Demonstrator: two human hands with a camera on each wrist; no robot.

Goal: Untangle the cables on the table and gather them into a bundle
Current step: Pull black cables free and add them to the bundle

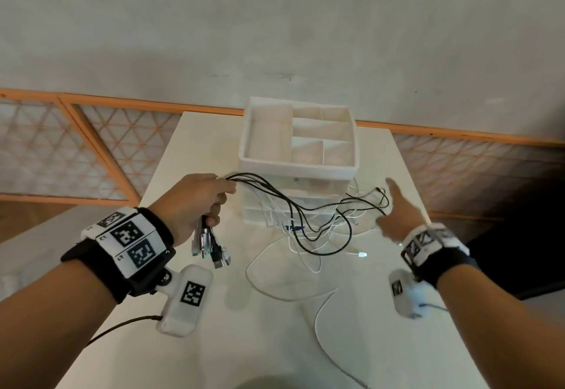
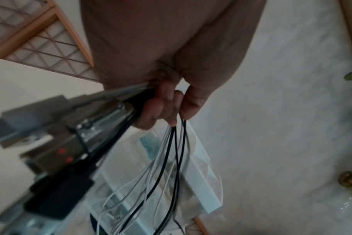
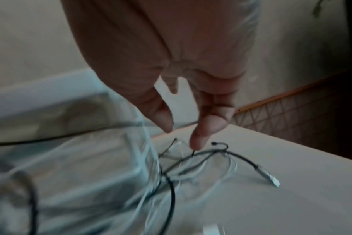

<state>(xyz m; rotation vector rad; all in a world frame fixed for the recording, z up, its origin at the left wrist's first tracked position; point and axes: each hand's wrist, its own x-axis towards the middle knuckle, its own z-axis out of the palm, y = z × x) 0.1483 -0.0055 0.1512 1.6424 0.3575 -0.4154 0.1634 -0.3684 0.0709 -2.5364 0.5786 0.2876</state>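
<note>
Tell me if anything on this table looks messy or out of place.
Yes: the black and white cables sprawl in a tangle against the white plastic drawer organiser, trailing toward the table's near edge. Only their plug ends are gathered, in the left hand.

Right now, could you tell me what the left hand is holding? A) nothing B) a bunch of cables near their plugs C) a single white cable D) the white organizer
B: the left hand grips several cables, their plugs hanging below the fist.

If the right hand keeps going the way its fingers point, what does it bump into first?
Probably the loose black cable lying on the table. The right hand has relaxed fingers just above it, holding nothing; blur makes the gap hard to judge.
</note>
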